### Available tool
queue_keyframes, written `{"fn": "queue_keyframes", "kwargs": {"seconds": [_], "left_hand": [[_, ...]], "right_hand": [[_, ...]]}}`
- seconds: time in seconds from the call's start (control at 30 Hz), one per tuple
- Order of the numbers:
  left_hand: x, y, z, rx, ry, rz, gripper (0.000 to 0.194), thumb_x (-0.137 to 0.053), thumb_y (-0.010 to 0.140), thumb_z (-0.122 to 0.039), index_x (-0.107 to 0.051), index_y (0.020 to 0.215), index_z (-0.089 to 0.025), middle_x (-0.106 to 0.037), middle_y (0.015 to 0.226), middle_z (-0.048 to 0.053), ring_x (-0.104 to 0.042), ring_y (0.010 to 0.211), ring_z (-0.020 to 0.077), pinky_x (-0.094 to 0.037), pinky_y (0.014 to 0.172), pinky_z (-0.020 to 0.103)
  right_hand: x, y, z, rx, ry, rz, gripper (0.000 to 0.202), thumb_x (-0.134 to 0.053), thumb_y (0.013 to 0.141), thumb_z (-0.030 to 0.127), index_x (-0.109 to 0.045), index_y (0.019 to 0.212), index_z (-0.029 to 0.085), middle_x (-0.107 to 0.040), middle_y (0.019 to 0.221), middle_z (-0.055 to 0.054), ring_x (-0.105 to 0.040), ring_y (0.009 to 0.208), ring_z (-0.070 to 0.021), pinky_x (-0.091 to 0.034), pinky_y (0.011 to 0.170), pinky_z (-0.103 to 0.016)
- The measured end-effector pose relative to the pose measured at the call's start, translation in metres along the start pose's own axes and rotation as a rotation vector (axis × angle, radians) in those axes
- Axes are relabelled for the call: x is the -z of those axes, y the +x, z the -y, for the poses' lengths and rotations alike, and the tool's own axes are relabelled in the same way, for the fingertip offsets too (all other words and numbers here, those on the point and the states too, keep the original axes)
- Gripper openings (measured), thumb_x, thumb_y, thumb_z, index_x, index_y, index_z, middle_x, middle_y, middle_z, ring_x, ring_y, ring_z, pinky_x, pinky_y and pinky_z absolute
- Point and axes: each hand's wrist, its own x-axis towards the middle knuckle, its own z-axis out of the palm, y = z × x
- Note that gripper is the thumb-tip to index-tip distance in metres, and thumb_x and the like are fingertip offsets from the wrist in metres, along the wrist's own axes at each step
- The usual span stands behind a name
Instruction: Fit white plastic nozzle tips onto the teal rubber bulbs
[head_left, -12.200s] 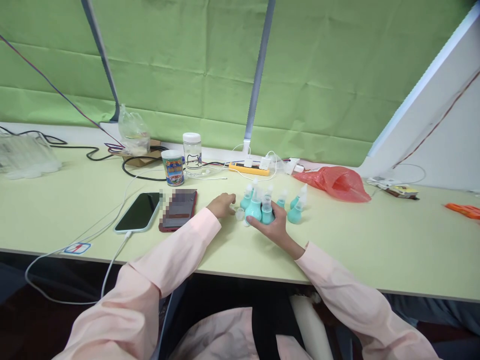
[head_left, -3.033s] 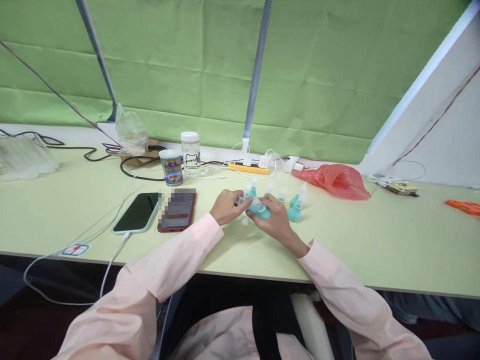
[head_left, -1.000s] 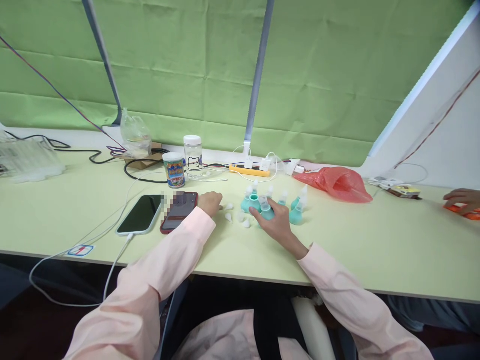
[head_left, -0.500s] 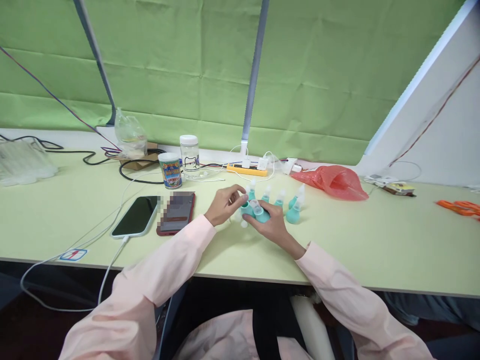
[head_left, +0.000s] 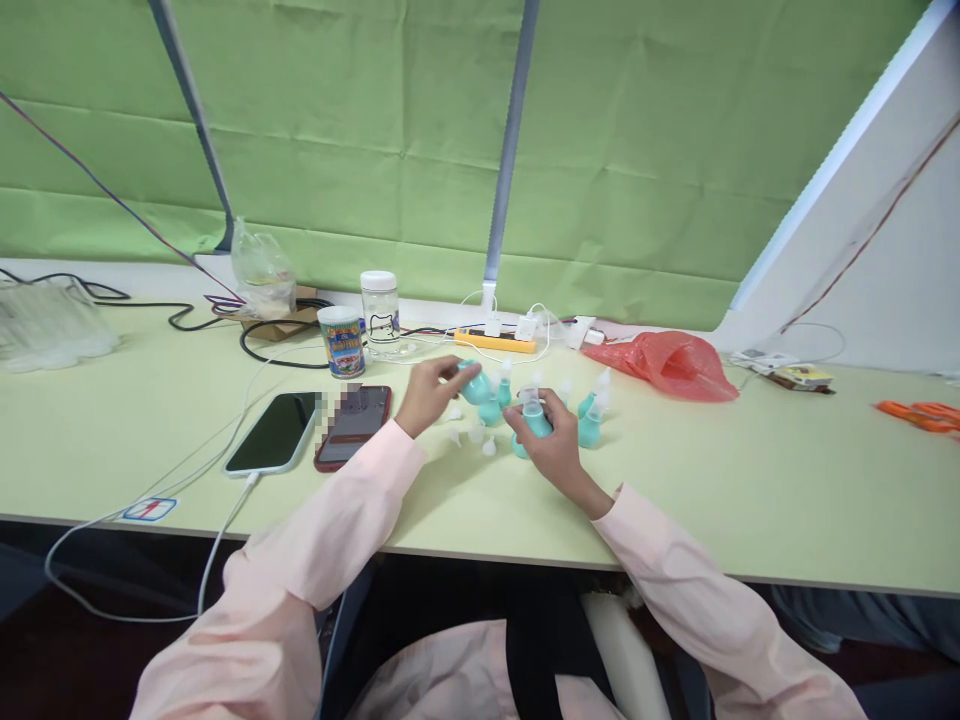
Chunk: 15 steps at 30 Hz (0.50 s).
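My left hand [head_left: 433, 392] pinches a teal rubber bulb [head_left: 475, 387] without a nozzle, lifted and tilted over the table. In my right hand [head_left: 553, 437] is a teal bulb syringe [head_left: 535, 416] with a clear nozzle pointing up, the fingers wrapped round it. Between and behind the hands stand several more teal bulbs, one of them a bulb [head_left: 490, 411] just below the left fingers. To the right of my right hand stands a bulb syringe [head_left: 589, 430] with a whitish nozzle. Several small white tips [head_left: 490, 447] lie loose on the table in front of my left hand.
Two phones [head_left: 274, 432] lie to the left, one on a white cable. A noodle cup [head_left: 342, 342] and a lidded jar [head_left: 381, 315] stand behind. At the back are a yellow power strip [head_left: 495, 341] and a red plastic bag [head_left: 664, 365]; orange scissors [head_left: 919, 413] lie far right.
My left hand has risen slightly and moved left, lifting a teal bulb. My right hand has shifted a little right with its bulb syringe, now upright. The white tips are more exposed.
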Motion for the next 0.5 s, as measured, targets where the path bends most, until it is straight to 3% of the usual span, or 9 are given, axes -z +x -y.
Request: {"fn": "queue_keyframes", "kwargs": {"seconds": [0.07,0.13,0.23,0.33,0.5], "left_hand": [[0.012,0.006,0.009,-0.019,0.299,-0.156,0.036,-0.042,0.073,-0.043,-0.058,0.083,-0.012,-0.058,0.078,0.007,-0.053,0.066,0.0135,-0.043,0.062,0.025],[0.019,0.011,0.019,0.038,0.57,-0.163,0.033,-0.043,0.074,-0.039,-0.057,0.088,-0.013,-0.058,0.084,0.009,-0.054,0.073,0.0164,-0.041,0.067,0.027],[0.021,0.013,0.034,0.184,0.833,0.021,0.029,-0.041,0.075,-0.033,-0.057,0.088,-0.012,-0.058,0.084,0.012,-0.054,0.081,0.0209,-0.04,0.068,0.028],[0.017,0.011,0.044,0.283,0.954,0.183,0.027,-0.039,0.075,-0.026,-0.055,0.092,-0.012,-0.057,0.088,0.014,-0.054,0.084,0.023,-0.04,0.067,0.029],[0.015,0.009,0.049,0.322,0.976,0.252,0.031,-0.037,0.075,-0.022,-0.052,0.099,-0.011,-0.056,0.091,0.016,-0.053,0.085,0.0249,-0.04,0.066,0.031]], "right_hand": [[0.001,0.0,0.0,0.007,0.011,0.001,0.023,-0.053,0.069,0.035,-0.045,0.083,0.018,-0.058,0.067,0.0,-0.05,0.048,-0.0101,-0.042,0.049,-0.023],[0.001,-0.001,-0.001,0.022,0.007,0.009,0.021,-0.052,0.069,0.034,-0.045,0.081,0.018,-0.057,0.067,0.0,-0.05,0.048,-0.0094,-0.041,0.05,-0.023],[0.0,-0.001,-0.001,0.029,-0.012,0.012,0.018,-0.051,0.071,0.032,-0.045,0.08,0.018,-0.054,0.065,0.001,-0.048,0.048,-0.0085,-0.04,0.049,-0.022],[0.0,-0.001,-0.002,0.033,-0.026,0.002,0.016,-0.049,0.071,0.032,-0.045,0.077,0.018,-0.052,0.063,0.002,-0.046,0.048,-0.0083,-0.038,0.048,-0.022],[0.002,0.0,-0.002,0.074,-0.039,-0.005,0.01,-0.05,0.067,0.024,-0.042,0.07,0.018,-0.051,0.063,0.001,-0.046,0.054,-0.0098,-0.038,0.051,-0.022]]}}
